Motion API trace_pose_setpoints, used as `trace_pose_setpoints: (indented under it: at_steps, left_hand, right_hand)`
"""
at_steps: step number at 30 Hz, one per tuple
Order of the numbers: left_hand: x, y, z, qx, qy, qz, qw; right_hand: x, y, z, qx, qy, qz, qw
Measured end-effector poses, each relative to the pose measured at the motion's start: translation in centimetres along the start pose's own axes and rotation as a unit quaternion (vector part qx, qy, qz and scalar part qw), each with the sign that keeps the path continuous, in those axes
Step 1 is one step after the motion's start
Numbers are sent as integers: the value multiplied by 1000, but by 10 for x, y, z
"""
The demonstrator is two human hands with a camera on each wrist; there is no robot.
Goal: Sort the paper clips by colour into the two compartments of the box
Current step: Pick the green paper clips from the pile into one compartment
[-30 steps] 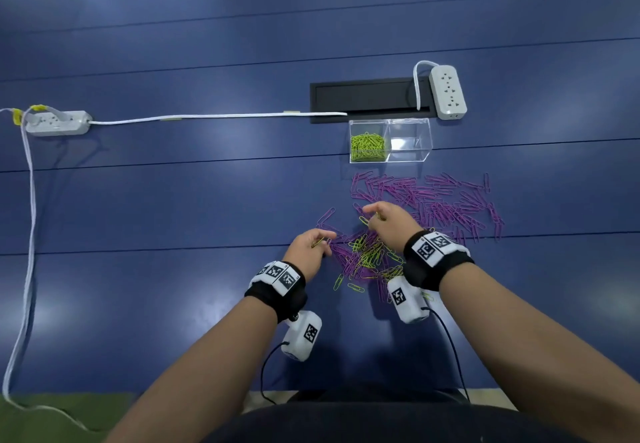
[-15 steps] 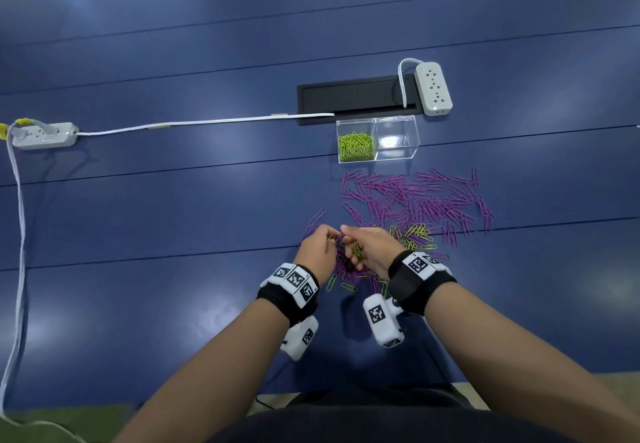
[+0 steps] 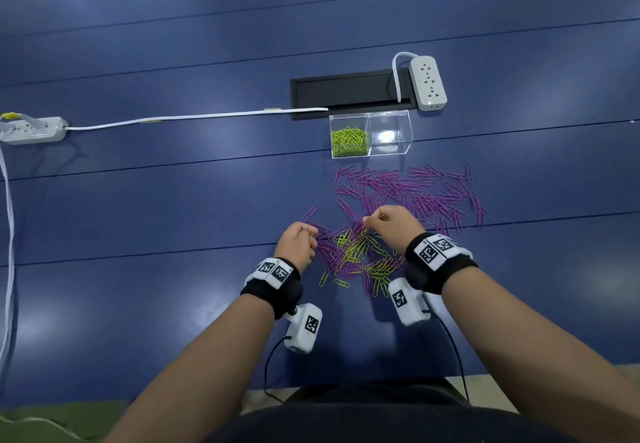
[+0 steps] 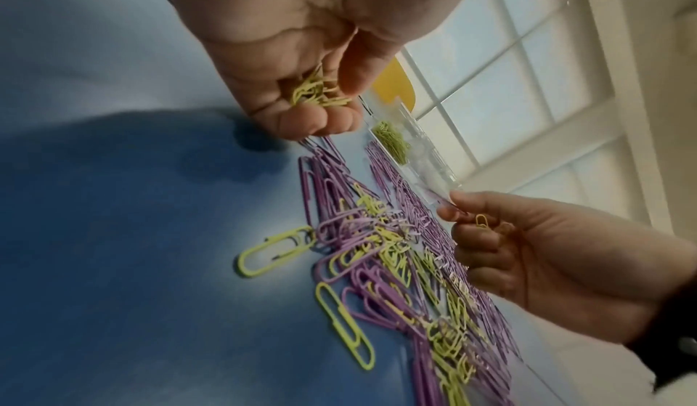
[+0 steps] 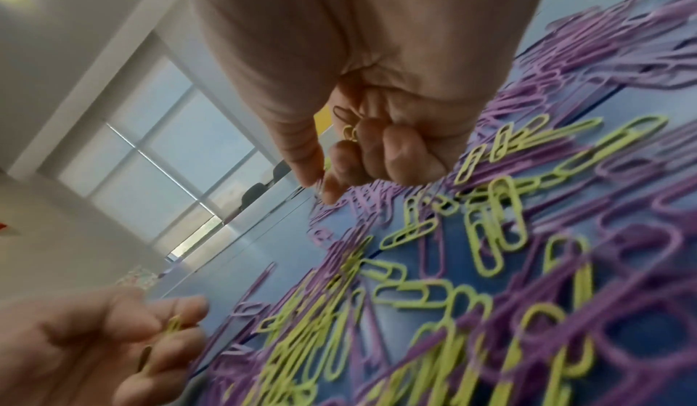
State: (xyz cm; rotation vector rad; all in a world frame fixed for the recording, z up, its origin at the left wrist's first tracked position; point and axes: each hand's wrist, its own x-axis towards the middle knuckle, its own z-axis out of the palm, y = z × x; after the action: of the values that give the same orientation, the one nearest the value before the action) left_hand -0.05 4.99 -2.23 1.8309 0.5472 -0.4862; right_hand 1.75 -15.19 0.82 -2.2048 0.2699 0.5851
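Both hands hover over the near mixed heap of paper clips: the left hand cups a bunch of yellow-green clips in curled fingers, and the right hand pinches a clip with others tucked in its palm. Beyond lie purple clips, then the clear box, its left compartment holding yellow-green clips.
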Motion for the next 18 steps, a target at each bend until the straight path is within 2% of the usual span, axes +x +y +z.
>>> trace_pose_setpoints:
  at_steps: [3,5,7,10,14,18]
  left_hand:
    - [0,5,6,6,-13,0,1000]
    - [-1,6,11,111,-20,42,993]
    - [-2,6,16,232,-28,89,968]
    - [0,2,22,323,-49,135,935]
    - [0,2,21,366,-51,158,916]
    - [-3,5,17,414,-48,161,895]
  right_hand:
    - [6,5,-13,-35,17,1,999]
    - [7,9,-17,-91,31,-8,995]
    - [6,11,-15,-121,27,-32,992]
    - [-1,13,-2,-155,-18,-95,983]
    - [-4,8,14,-194,-70,-135,969]
    - [3,15,12,-210,-33,-114,970]
